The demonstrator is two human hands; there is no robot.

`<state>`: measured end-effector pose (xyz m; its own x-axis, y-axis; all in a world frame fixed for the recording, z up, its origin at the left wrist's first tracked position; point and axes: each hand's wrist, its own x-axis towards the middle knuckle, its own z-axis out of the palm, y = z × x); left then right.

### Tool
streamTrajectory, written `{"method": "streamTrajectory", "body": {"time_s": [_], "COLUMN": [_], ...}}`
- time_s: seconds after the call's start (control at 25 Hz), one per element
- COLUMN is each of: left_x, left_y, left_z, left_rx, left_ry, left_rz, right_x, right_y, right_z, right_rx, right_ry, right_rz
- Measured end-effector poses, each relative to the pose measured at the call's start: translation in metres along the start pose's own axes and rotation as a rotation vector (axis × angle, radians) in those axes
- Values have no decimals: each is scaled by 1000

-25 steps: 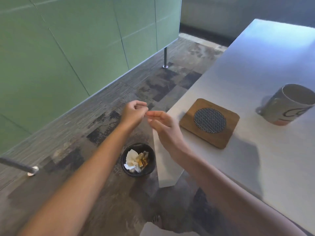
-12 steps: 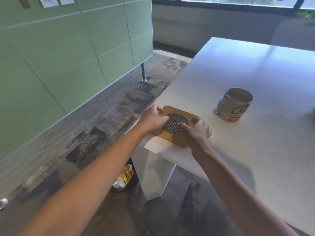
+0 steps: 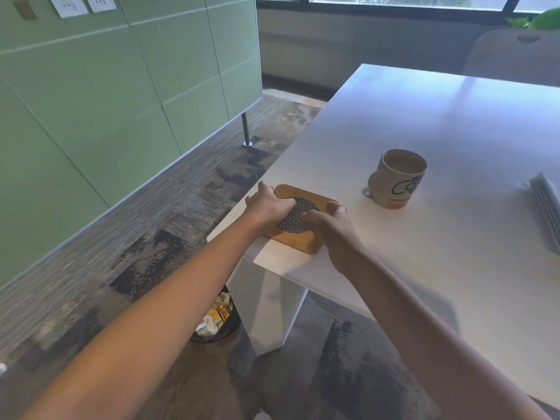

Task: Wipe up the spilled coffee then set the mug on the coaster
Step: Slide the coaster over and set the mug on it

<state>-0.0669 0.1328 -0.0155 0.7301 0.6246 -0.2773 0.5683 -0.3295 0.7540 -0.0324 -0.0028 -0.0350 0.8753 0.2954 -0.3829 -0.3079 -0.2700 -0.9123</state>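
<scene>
Both hands on the coaster at the table's near corner.

A bin (image 3: 216,324) of scraps sits on the floor under the table (image 3: 424,116) edge. The left hand (image 3: 266,206) and right hand (image 3: 331,225) lie on the wooden coaster (image 3: 298,218), fingers curled over its opposite sides, gripping it. The mug (image 3: 397,178) stands upright on the table just right of the coaster, apart from it.

Window daylight (soft glare) — edges warped.
</scene>
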Motion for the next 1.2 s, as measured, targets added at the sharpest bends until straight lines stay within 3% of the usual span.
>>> {"method": "streamTrajectory", "body": {"time_s": [0.28,0.56,0.72,1.2], "left_x": [-8,-24,-45,-101], "left_y": [14,43,64,103], "left_z": [4,17,34,116], "left_rx": [-102,-161,-170,-209], "left_ry": [54,81,23,-164], "left_rz": [-84,-61,-54,4], "right_x": [-2,-12,-19,-54], "right_y": [-12,-30,-34,-9], "right_z": [-9,-54,-98,-211], "right_rx": [155,235,299,381], "right_ry": [-98,-124,-147,-12], "right_rz": [-10,-25,-9,108]}}
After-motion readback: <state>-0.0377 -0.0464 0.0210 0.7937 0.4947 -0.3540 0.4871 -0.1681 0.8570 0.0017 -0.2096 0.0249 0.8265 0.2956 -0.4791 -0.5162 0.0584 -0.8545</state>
